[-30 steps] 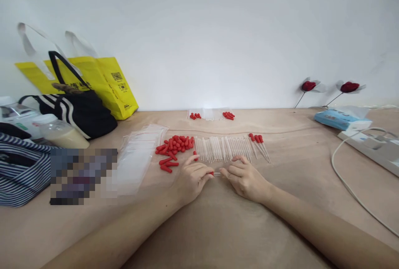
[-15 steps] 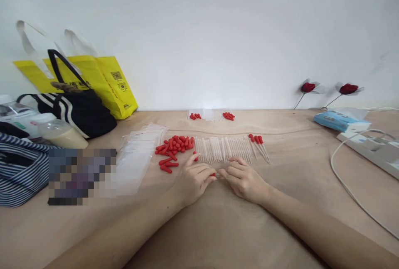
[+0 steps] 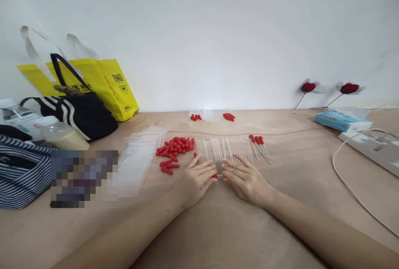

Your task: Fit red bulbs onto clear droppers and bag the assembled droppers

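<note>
While clear plastic bags (image 3: 134, 163) lie left of the left hand (image 3: 195, 180) and red bulbs (image 3: 178, 146) sit heaped beyond it, that hand is nearly closed, pinching one red bulb (image 3: 215, 176) at its fingertips. A thin clear tube (image 3: 220, 176) spans to the right hand (image 3: 245, 180), partly spread yet apparently pinching it; a row of tubes (image 3: 216, 149) lies ahead of both hands, three red-topped tubes (image 3: 257, 140) ahead and rightward. Holding the tube close to the bulb, both in line, should avoid bending.
</note>
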`<state>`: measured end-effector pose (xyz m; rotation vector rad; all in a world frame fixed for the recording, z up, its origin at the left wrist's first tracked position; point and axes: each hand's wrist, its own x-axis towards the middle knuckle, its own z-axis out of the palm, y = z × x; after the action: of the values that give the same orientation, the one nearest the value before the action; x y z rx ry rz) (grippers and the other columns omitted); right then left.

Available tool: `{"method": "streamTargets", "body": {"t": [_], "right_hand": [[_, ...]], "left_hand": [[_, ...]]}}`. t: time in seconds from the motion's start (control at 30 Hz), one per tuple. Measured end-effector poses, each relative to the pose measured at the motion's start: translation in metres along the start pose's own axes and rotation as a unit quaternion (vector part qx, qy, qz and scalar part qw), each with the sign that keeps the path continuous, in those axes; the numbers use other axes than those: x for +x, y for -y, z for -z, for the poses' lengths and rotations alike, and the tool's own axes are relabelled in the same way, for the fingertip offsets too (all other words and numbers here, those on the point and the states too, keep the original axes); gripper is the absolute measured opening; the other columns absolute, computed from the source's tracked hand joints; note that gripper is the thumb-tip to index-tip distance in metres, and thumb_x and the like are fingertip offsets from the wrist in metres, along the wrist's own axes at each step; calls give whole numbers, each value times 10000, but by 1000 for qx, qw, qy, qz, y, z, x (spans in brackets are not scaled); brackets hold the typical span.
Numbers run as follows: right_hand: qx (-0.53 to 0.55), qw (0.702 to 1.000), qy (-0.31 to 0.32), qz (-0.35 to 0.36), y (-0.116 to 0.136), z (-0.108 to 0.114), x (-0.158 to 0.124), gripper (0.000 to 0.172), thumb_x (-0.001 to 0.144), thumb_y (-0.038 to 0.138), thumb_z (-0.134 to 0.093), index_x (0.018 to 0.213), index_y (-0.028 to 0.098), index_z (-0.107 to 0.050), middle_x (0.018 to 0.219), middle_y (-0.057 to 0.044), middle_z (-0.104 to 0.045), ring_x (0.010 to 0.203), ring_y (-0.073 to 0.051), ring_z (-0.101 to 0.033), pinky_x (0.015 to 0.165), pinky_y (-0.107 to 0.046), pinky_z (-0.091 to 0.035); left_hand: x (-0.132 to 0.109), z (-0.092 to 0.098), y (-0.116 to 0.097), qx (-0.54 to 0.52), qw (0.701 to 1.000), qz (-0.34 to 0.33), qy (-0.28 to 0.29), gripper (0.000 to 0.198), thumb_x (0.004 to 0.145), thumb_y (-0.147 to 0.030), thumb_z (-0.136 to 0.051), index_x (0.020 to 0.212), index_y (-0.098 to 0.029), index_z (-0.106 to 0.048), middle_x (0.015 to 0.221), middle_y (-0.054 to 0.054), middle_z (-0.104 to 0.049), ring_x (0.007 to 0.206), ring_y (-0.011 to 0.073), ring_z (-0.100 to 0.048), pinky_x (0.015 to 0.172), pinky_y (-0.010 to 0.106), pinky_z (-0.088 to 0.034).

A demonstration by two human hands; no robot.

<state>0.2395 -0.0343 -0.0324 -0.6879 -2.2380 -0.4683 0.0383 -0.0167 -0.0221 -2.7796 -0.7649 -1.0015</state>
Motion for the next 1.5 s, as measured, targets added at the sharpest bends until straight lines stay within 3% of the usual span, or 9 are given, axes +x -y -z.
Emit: {"method": "streamTargets", "body": {"t": [0.33,0.8,1.03,1.13,1.2,1.3,1.37,1.43,1.5], "right_hand": [[72,997,-14,9,-1,0,2,176,824,91,-460,940,90,-593,894,-93,-678,1016,-201,-566,950,-407,-422],[107,994,23,-17,-1,-1,4,204,848,103,-407,942,132,-586,867,-62,-681,1023,-178,-562,974,-406,-382],[82,996,18,-17,-3,1,3,159,846,129,-454,951,132,-574,907,-55,-672,1021,-175,-550,957,-399,-371],[68,997,21,-21,-5,4,5,144,846,147,-465,923,142,-587,897,-48,-664,975,-173,-550,888,-370,-396],[38,999,28,-27,-3,5,7,144,846,178,-470,891,156,-604,827,-45,-655,839,-168,-561,753,-336,-422],[-29,998,43,-31,0,6,10,177,848,207,-455,831,162,-626,673,-38,-602,627,-147,-492,573,-292,-359],[-55,997,52,-29,-1,7,11,212,853,197,-427,808,157,-631,630,-37,-568,592,-145,-462,550,-284,-330],[-67,994,61,-67,-10,9,11,239,855,192,-399,813,156,-632,645,-45,-561,606,-150,-472,560,-276,-334],[-81,978,65,-179,-27,12,9,250,854,212,-381,851,163,-627,691,-57,-573,631,-156,-500,573,-264,-347]], "left_hand": [[4,2,-11,-40,999,15,3,132,829,-129,-438,867,-149,-562,844,46,-686,910,159,-617,965,427,-371],[6,-1,-11,-56,997,36,32,157,845,-162,-416,851,-159,-574,849,53,-685,909,155,-610,986,432,-326],[2,5,-3,-54,997,51,29,146,802,-246,-534,923,-182,-584,928,37,-683,950,178,-596,980,442,-315],[1,6,0,-51,997,47,19,107,818,-225,-516,875,-198,-602,874,6,-692,902,154,-610,1014,431,-265],[1,5,1,-46,998,43,14,106,821,-221,-513,863,-204,-608,854,-9,-694,883,144,-612,1028,425,-239],[1,5,3,-26,999,40,5,114,828,-229,-506,864,-224,-614,861,-27,-693,903,144,-599,1029,424,-221],[1,7,5,3,999,50,0,148,832,-258,-498,937,-239,-601,944,-15,-677,973,165,-566,1020,435,-219],[2,10,8,43,996,76,3,261,824,-302,-501,1072,-233,-546,1074,29,-624,1060,204,-505,1006,454,-227],[2,12,11,81,990,117,7,370,803,-328,-514,1150,-201,-490,1124,81,-573,1080,238,-470,966,457,-277]]}}
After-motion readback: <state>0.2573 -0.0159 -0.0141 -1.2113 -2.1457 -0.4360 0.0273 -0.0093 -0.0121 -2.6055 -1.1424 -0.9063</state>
